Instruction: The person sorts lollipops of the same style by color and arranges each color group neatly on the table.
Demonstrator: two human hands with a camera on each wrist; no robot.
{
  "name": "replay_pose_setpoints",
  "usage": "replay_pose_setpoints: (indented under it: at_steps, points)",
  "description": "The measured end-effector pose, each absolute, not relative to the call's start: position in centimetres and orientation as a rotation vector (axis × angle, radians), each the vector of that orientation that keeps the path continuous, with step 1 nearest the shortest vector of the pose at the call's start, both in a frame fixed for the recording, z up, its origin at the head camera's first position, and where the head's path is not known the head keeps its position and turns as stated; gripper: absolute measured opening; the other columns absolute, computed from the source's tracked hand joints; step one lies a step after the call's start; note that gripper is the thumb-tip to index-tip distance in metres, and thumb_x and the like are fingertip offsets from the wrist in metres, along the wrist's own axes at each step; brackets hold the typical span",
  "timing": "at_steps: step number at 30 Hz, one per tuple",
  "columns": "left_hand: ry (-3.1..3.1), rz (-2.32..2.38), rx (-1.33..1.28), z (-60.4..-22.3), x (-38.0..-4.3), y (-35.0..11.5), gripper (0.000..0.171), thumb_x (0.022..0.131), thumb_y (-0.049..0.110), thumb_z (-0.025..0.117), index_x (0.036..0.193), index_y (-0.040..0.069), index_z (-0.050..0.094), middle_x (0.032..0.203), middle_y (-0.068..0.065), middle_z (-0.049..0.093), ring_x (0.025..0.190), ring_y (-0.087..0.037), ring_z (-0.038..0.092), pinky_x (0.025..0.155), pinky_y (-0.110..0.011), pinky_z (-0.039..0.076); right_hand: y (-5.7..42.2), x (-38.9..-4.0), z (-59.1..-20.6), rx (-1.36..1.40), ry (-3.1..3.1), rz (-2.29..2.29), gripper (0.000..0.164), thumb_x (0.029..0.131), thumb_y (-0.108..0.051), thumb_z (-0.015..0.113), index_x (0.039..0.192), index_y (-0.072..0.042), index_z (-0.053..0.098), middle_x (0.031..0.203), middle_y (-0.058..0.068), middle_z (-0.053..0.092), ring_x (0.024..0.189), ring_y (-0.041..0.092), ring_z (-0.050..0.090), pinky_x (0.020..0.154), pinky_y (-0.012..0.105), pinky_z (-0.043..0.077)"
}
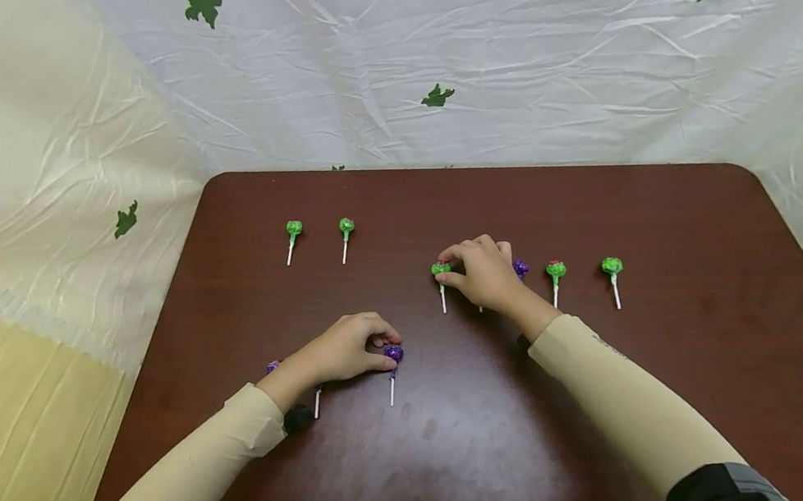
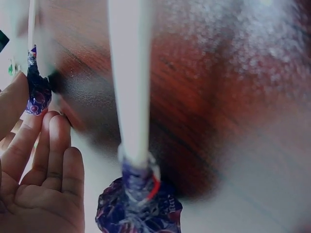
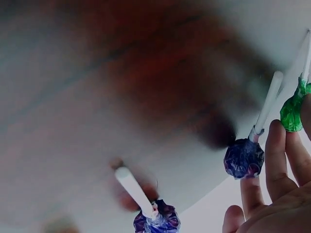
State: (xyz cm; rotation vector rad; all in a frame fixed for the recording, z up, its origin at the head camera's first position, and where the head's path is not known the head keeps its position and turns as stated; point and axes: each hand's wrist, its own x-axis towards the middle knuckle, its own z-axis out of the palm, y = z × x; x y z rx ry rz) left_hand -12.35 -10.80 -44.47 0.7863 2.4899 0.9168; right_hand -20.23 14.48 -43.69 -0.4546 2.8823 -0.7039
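My left hand (image 1: 342, 352) pinches a purple-wrapped lollipop (image 1: 394, 354) by its head, thumb on one side and fingers on the other; its white stick points toward me. In the left wrist view another purple lollipop (image 2: 138, 206) looms close to the camera, beside the pinched one (image 2: 39, 94). Farther right, my right hand (image 1: 486, 274) holds a green lollipop (image 1: 440, 268) between thumb and fingertips. Under and beside that hand lie two purple lollipops, one with its head (image 1: 520, 268) showing and one mostly hidden. The left forearm partly covers a further purple lollipop (image 1: 273, 366).
Two green lollipops, the left one (image 1: 294, 228) and its neighbour (image 1: 347, 225), lie toward the back left of the brown table (image 1: 426, 463). Two more green ones, the nearer (image 1: 556, 269) and the outer (image 1: 611, 266), lie right of my right hand. A pale curtain (image 1: 364, 56) hangs behind.
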Motion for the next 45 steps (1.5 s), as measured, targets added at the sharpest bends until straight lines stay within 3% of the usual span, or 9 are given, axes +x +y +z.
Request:
replay_pose_setpoints:
  at_steps: [18,32,45]
  points:
    - [2.500,0.997,0.725,-44.0,-12.1,-11.5,0.034,0.082,0.029,0.082,0.112,0.013,0.073,0.107,0.004,0.068,0.097,-0.011,0.062,0.087,-0.026,0.052,13.7,-23.0,-41.9,-0.433,2.850,-0.781,0.032,0.094,-0.032,0.070,0.120,-0.013,0.069,0.111,0.004,0.074,0.117,0.029,0.049,0.096,0.052,0.022]
    - [2.615,1.103,0.415,-42.6,-11.7,-17.2,0.038,0.083,0.027,0.082,0.116,0.011,0.071,0.113,-0.004,0.068,0.105,-0.019,0.063,0.093,-0.040,0.052,9.8,-25.7,-40.6,-0.420,2.835,-0.737,0.033,0.094,-0.033,0.069,0.122,-0.014,0.067,0.114,0.003,0.072,0.113,0.028,0.048,0.098,0.050,0.022]
    - [2.637,1.125,0.287,-43.6,-11.3,-19.4,0.037,0.084,0.025,0.081,0.117,0.010,0.071,0.113,-0.005,0.068,0.105,-0.021,0.063,0.093,-0.043,0.051,7.5,-26.6,-42.0,-0.380,2.840,-0.699,0.033,0.094,-0.034,0.068,0.121,-0.015,0.067,0.115,0.002,0.071,0.115,0.029,0.049,0.097,0.049,0.025]
